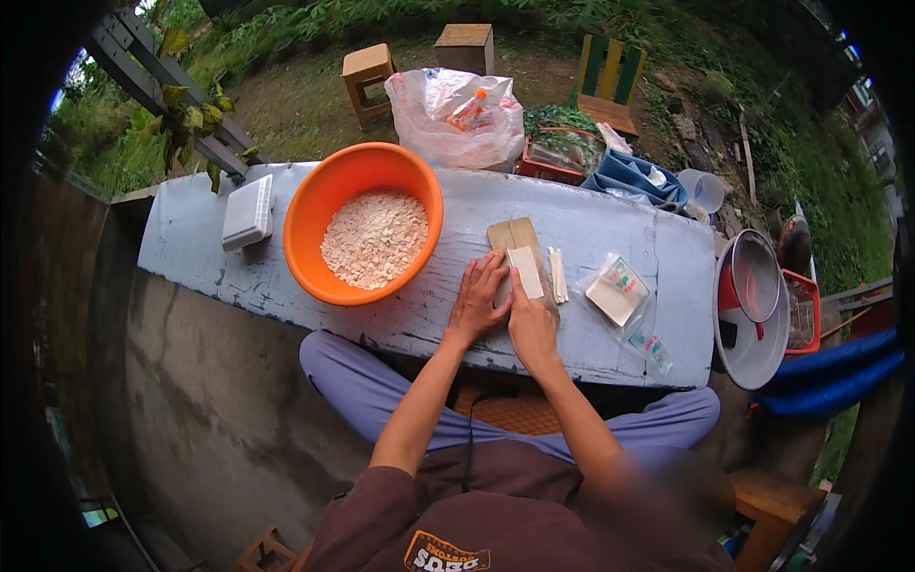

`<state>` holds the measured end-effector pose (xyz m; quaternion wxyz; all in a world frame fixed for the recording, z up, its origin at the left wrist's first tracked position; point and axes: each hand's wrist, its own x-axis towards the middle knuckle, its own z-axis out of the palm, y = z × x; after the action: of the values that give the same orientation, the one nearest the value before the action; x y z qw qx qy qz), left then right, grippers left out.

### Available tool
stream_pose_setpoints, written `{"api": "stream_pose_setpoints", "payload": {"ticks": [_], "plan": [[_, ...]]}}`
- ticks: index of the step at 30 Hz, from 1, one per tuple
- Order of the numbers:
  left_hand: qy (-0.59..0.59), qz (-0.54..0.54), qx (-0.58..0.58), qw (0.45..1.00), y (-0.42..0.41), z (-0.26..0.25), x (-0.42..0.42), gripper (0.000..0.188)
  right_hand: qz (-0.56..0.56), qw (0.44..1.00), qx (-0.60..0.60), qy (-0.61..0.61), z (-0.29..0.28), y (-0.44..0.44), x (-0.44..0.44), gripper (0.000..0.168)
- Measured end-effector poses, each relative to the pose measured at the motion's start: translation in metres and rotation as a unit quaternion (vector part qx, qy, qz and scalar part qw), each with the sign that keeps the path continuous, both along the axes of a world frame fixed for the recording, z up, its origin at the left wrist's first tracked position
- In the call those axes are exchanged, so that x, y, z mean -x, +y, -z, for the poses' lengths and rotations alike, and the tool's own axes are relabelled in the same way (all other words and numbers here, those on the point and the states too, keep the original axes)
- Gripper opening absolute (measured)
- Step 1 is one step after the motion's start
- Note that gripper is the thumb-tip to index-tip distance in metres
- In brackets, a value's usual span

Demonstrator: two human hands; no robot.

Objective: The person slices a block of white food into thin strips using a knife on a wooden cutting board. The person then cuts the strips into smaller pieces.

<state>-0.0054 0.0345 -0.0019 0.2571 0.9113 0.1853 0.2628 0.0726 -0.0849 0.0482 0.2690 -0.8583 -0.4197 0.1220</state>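
A stack of pale dough wrappers (526, 272) rests on a small wooden cutting board (509, 233). My left hand (477, 299) lies flat over the board's left side, its fingers along the wrappers' left edge. From the near side, my right hand (534, 330) extends its index finger onto that same edge, the other fingers curled. Whether a blade or other tool sits under the right hand is hidden. Several narrow cut strips (557, 275) lie beside the board on its right. Farther right, an opened clear plastic packet (619, 292) contains more square wrappers.
An orange basin (297, 236) of small pale flakes and a white foam box (247, 213) stand on the blue-grey table (436, 325). A plastic bag (422, 118) with a bottle sits behind. Right of the table are a large metal bowl (768, 357) and a strainer (754, 275).
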Motion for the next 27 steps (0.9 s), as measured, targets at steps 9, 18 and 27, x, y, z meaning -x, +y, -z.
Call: {"api": "stream_pose_setpoints", "payload": {"ticks": [9, 18, 27], "plan": [[0.014, 0.009, 0.002, 1.000, 0.000, -0.002, 0.000, 0.053, -0.004, 1.000, 0.011, 0.000, 0.008, 0.010, -0.001, 0.062], [0.049, 0.002, -0.031, 0.998, -0.001, -0.005, 0.002, 0.058, 0.004, 1.000, 0.012, 0.001, 0.014, -0.009, 0.008, 0.070], [0.053, -0.010, -0.066, 0.996, -0.004, -0.002, 0.003, 0.056, 0.015, 0.994, 0.102, -0.026, 0.002, -0.044, 0.034, 0.077]]}}
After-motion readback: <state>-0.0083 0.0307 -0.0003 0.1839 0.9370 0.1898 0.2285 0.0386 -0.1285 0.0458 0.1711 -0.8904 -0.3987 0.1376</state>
